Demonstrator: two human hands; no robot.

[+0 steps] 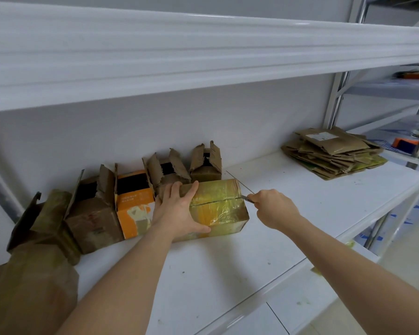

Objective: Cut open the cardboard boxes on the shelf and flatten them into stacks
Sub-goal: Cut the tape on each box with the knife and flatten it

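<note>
A closed cardboard box wrapped in yellowish tape lies on the white shelf. My left hand lies over its left end, fingers spread across the top and the thumb along the front face. My right hand grips a small knife, and the blade tip sits at the right end of the box's top seam. A slit runs along that seam. A stack of flattened boxes lies at the shelf's far right.
Several opened boxes with raised flaps stand along the back wall: an orange one, brown ones to its left and others behind. An upper shelf hangs close overhead. Metal racking stands to the right.
</note>
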